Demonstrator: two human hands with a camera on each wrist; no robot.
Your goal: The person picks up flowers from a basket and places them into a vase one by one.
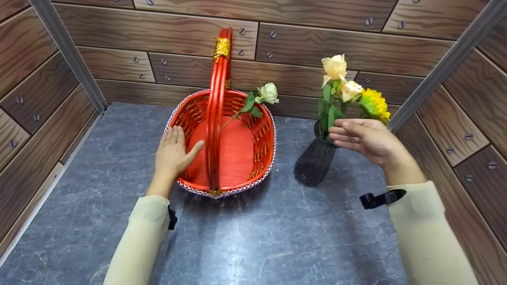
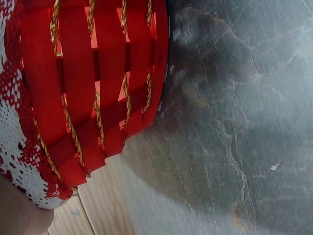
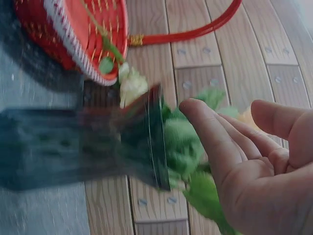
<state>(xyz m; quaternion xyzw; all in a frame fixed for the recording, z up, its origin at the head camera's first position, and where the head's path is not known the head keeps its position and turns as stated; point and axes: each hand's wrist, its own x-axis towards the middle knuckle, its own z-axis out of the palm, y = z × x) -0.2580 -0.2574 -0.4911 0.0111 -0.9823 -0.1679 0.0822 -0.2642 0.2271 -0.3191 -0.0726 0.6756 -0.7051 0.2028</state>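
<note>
A red woven basket (image 1: 236, 154) with a tall arched handle stands on the table. My left hand (image 1: 171, 156) rests on its left rim, fingers straight and thumb spread inward; the left wrist view shows the basket's outer wall (image 2: 78, 78). One cream rose (image 1: 268, 93) leans in the basket, its bloom over the back right rim. To the right is a dark glass vase (image 1: 315, 160) with two peach roses (image 1: 335, 68) and a yellow flower (image 1: 373, 105). My right hand (image 1: 374, 142) is beside the vase's mouth, palm up with fingers extended, pinching nothing. Whether it touches the stems, I cannot tell.
The table (image 1: 253, 245) has a grey marbled top. Wood-patterned panels (image 1: 309, 43) wall it in at the back, left and right, with grey metal posts (image 1: 71, 55) at the corners. The basket's handle (image 1: 214, 118) rises high across its middle.
</note>
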